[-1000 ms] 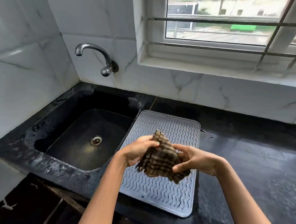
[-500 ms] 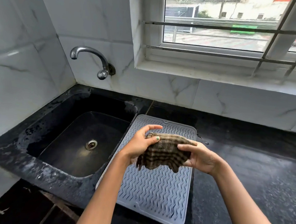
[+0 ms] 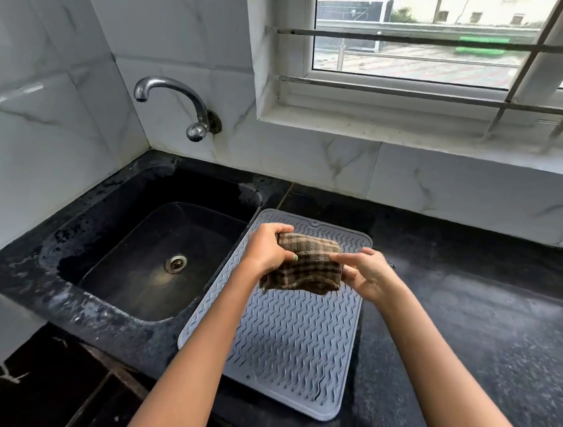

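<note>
A brown checked cloth (image 3: 306, 265) is folded into a thick wad and held above the far half of a grey ribbed drying mat (image 3: 288, 344). My left hand (image 3: 268, 248) grips the cloth's left end, fingers over the top and thumb across its front. My right hand (image 3: 367, 275) pinches the cloth's right end between thumb and fingers. The cloth's lower edge hangs loose just above the mat.
The mat lies on a black stone counter (image 3: 468, 327), its left edge at the rim of a dark sink (image 3: 151, 262) with a metal drain. A chrome tap (image 3: 177, 100) juts from the white marble wall. A barred window (image 3: 443, 50) is behind.
The cloth went from a loose bunch to a flatter, wider fold stretched between both hands. The hands moved up and away from me, toward the mat's far end.
</note>
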Demonstrator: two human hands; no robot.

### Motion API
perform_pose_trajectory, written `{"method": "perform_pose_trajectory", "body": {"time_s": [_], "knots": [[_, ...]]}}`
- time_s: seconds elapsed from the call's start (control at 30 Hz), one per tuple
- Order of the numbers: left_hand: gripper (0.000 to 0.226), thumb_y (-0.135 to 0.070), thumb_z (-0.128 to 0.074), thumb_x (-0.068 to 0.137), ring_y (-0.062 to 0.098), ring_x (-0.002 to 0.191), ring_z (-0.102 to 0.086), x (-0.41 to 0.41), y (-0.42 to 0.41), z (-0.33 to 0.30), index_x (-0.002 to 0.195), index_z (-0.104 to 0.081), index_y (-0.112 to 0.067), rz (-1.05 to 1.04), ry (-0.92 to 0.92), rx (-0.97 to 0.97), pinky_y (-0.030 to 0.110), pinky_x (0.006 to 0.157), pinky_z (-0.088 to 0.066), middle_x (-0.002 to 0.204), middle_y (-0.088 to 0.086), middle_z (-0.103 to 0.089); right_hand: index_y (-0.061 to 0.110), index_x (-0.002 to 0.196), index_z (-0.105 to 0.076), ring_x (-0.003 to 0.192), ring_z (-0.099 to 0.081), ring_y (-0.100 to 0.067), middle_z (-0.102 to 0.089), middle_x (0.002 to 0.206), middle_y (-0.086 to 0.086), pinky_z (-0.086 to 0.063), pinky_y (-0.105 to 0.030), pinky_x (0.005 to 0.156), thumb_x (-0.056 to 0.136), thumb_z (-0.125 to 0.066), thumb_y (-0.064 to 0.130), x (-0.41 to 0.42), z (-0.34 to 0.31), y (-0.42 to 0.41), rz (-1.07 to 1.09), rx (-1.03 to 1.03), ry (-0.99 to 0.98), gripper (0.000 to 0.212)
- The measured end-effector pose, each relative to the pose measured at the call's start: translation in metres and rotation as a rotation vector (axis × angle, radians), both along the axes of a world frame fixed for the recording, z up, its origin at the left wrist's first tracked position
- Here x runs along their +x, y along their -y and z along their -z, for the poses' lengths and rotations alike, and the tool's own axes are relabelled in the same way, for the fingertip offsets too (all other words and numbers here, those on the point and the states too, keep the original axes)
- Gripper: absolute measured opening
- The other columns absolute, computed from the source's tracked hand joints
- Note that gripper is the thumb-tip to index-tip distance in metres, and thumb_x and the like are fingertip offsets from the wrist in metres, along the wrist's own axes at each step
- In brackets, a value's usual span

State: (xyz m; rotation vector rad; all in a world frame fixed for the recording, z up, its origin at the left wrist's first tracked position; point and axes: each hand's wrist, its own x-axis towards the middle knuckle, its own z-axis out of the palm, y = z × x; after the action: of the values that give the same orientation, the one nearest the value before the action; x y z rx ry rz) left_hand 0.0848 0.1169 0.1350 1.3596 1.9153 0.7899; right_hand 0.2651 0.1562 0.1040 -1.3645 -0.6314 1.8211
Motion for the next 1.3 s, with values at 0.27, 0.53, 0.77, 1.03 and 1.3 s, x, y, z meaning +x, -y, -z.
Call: {"method": "perform_pose_trajectory", "body": {"time_s": [0.27, 0.53, 0.77, 1.03, 1.3], "knots": [[0.033, -0.039, -0.071, 0.081, 0.026, 0.131, -0.028, -0.001, -0.004, -0.002, 0.112, -0.067, -0.029, 0.120, -0.467, -0.286, 0.054, 0.106, -0.032, 0.137, 0.006, -0.041, 0.034, 0.144, -0.013, 0.103, -0.062, -0.031, -0.050, 0.122, -0.020, -0.055, -0.041, 0.082, 0.072, -0.067, -0.019, -0.002, -0.006, -0.004, -0.012, 0.319, 0.148, 0.104], [0.038, -0.030, -0.071, 0.083, 0.016, 0.105, -0.063, 0.012, -0.012, 0.016, 0.116, -0.059, -0.015, 0.331, 0.313, -0.214, 0.029, 0.090, -0.048, 0.109, 0.001, -0.068, 0.021, 0.137, -0.036, 0.108, -0.060, -0.035, -0.057, 0.117, -0.021, -0.051, -0.049, 0.093, 0.072, -0.064, -0.019, -0.014, -0.029, -0.010, -0.226, 0.364, 0.058, 0.080], [0.024, -0.034, -0.057, 0.093, 0.014, 0.080, -0.065, 0.022, -0.020, 0.033, 0.097, -0.062, -0.011, 0.093, 0.495, -0.262, 0.025, 0.061, -0.051, 0.103, 0.010, -0.069, 0.012, 0.105, -0.061, 0.102, -0.059, -0.020, -0.060, 0.113, -0.005, -0.046, -0.040, 0.091, 0.082, -0.052, 0.008, -0.020, -0.015, 0.007, 0.486, 0.895, 0.852, 0.025], [0.100, -0.086, -0.009, 0.076, 0.007, 0.050, -0.063, 0.034, -0.038, 0.034, 0.096, -0.062, -0.004, 0.319, 0.692, -0.558, 0.028, 0.059, -0.050, 0.057, -0.003, -0.067, 0.027, 0.150, -0.013, 0.144, -0.014, -0.013, -0.014, 0.158, 0.004, -0.014, -0.041, 0.118, 0.090, -0.048, 0.048, -0.039, 0.057, 0.034, -0.246, 0.702, 0.645, 0.073], [0.042, -0.043, -0.037, 0.096, 0.025, 0.093, -0.062, 0.033, -0.076, 0.095, 0.112, -0.067, -0.017, 0.124, -0.090, -0.292, 0.034, 0.084, -0.048, 0.106, 0.010, -0.072, 0.023, 0.109, -0.070, 0.101, -0.066, -0.017, -0.073, 0.104, 0.001, -0.052, -0.033, 0.088, 0.085, -0.055, 0.009, 0.001, 0.054, -0.037, -0.314, 0.435, 0.625, 0.032]]}}
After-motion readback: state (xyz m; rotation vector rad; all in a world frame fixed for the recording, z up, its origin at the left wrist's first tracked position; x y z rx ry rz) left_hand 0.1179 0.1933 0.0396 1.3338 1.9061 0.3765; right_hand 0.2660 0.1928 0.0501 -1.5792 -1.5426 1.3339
